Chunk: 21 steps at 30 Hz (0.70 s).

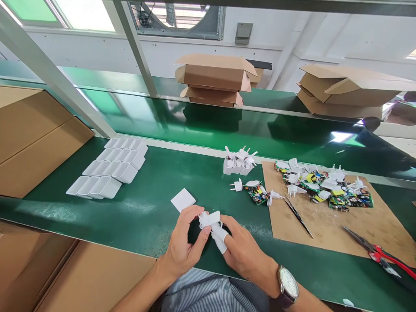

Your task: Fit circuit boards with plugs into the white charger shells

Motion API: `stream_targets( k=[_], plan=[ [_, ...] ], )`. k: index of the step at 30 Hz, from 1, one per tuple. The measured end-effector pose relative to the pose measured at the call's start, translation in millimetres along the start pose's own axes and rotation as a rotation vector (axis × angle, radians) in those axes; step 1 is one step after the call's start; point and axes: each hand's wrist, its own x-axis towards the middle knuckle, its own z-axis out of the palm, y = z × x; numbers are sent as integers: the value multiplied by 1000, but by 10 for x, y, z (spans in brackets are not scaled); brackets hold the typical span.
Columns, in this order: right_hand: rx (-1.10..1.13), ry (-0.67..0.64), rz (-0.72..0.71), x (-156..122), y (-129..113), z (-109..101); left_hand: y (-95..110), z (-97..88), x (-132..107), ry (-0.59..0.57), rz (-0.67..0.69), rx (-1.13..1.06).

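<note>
My left hand (186,240) and my right hand (242,251) meet over the green mat near its front edge. Both pinch a small white plastic charger part (209,219) between the fingertips. A white finger cot covers my right index finger (220,238). A flat white square cover (183,199) lies on the mat just above my left hand. Further back stands a cluster of white plug housings (238,162), with a loose white plug (237,185) and a green circuit board (257,192) in front of it.
Rows of white empty shells (108,169) lie at the left. A cardboard sheet (331,221) at the right carries a pile of circuit boards and plugs (325,184), black tweezers (297,215) and red-handled pliers (380,253). Cardboard boxes (214,78) stand behind the conveyor.
</note>
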Motion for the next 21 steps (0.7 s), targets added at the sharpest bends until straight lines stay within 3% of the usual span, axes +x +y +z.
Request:
stream_targets(
  k=[2, 6, 9, 13, 21],
  plan=[
    [191, 31, 102, 38, -13, 21, 6, 5, -2, -5, -5, 18],
    [950, 177, 511, 131, -100, 42, 65, 52, -29, -4, 10, 60],
    [1389, 197, 745, 156, -208, 19, 149, 114, -26, 69, 69, 62],
    [1579, 202, 822, 158, -317, -17, 263, 165, 45, 123, 89, 21],
    [1693, 196, 845, 180, -391, -28, 342, 167, 96, 134, 113, 10]
  ],
)
